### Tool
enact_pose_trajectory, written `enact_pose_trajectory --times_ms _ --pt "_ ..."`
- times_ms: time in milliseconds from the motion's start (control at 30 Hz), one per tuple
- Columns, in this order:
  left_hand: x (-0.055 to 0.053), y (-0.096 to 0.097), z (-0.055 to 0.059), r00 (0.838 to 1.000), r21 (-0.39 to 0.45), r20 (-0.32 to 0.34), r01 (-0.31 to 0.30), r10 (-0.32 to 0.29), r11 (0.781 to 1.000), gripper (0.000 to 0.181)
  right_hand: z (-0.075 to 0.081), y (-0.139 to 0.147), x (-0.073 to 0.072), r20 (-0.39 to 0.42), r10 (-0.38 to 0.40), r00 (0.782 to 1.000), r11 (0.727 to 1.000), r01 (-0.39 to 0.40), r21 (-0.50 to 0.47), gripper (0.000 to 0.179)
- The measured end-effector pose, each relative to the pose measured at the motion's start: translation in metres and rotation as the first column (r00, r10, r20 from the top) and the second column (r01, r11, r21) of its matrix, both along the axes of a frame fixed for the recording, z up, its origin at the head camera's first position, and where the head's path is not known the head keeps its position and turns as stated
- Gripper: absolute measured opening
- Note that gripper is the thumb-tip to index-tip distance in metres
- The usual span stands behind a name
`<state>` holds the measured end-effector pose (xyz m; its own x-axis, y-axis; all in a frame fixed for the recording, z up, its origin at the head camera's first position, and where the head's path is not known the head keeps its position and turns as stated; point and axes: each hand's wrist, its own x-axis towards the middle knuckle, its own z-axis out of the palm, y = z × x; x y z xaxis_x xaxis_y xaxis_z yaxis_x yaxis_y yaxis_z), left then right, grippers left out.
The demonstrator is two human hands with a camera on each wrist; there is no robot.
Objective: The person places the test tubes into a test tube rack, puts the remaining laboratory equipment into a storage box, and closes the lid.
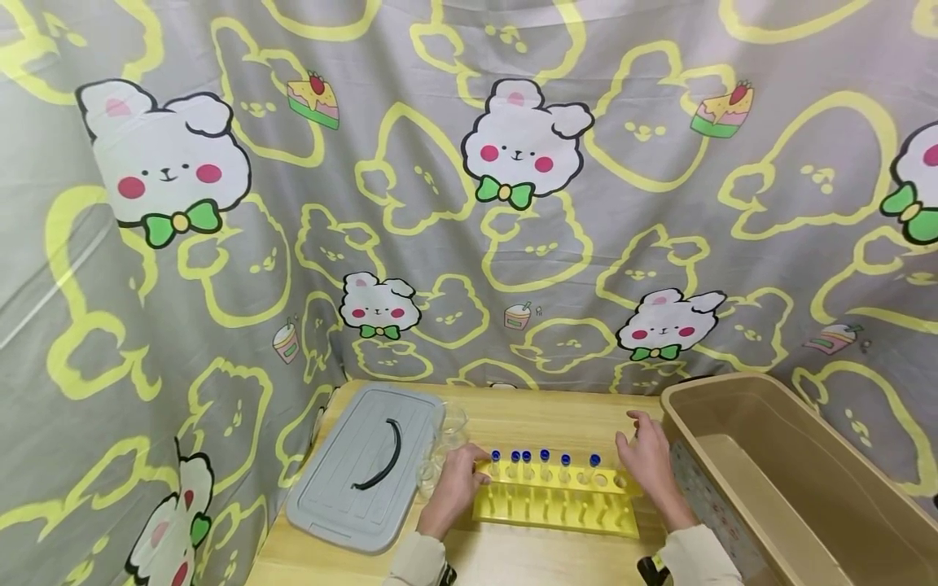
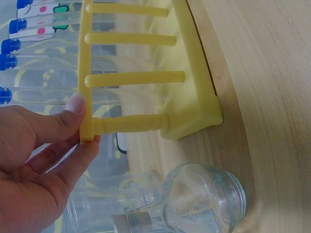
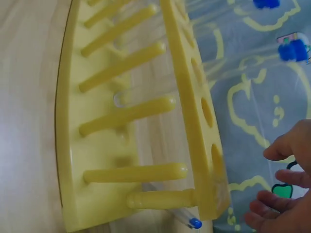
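A yellow test tube rack (image 1: 557,522) with pegs along its front stands on the table. Several clear test tubes with blue caps (image 1: 545,454) sit upright in it, and holes toward its right end hold none. My left hand (image 1: 456,487) pinches the left end of the top bar, thumb on one side and fingers beneath, as the left wrist view shows. Near the right end is my right hand (image 1: 648,457), fingers loosely spread, apart from the rack and holding nothing. In the right wrist view, a thin clear item with a blue end (image 3: 195,223) shows behind the rack's end post.
Clear glass flasks (image 2: 199,199) stand just left of the rack. Farther left lies a grey lid (image 1: 344,480) with a black handle. A large brown bin (image 1: 725,407) stands to the right. A patterned curtain (image 1: 440,203) hangs behind the wooden table (image 1: 506,561).
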<state>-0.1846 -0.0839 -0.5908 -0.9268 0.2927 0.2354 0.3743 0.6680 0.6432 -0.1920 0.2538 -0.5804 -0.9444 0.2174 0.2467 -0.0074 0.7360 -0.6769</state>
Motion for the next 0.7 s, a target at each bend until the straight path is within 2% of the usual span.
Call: enact_pose_trajectory --times_ms 100,200,467,700 --pt "0.0 0.0 -0.002 1.0 0.001 -0.016 0.01 -0.01 1.0 0.026 -0.002 0.004 -0.007 0.106 0.001 0.994 1.0 0.0 -0.003 0.051" --pt "-0.001 0.0 -0.003 1.0 -0.001 -0.027 0.015 -0.015 1.0 0.026 -0.005 0.008 -0.013 0.172 0.01 0.985 1.0 -0.008 -0.012 0.053" --pt "-0.001 -0.002 -0.003 1.0 0.01 -0.005 0.005 -0.005 1.0 0.027 -0.009 0.012 -0.028 0.313 0.048 0.948 0.999 -0.044 -0.018 0.059" --pt "-0.002 -0.002 -0.002 1.0 0.002 -0.013 0.011 -0.011 1.0 0.028 -0.009 0.018 -0.036 0.394 0.058 0.917 0.998 -0.069 0.012 0.061"
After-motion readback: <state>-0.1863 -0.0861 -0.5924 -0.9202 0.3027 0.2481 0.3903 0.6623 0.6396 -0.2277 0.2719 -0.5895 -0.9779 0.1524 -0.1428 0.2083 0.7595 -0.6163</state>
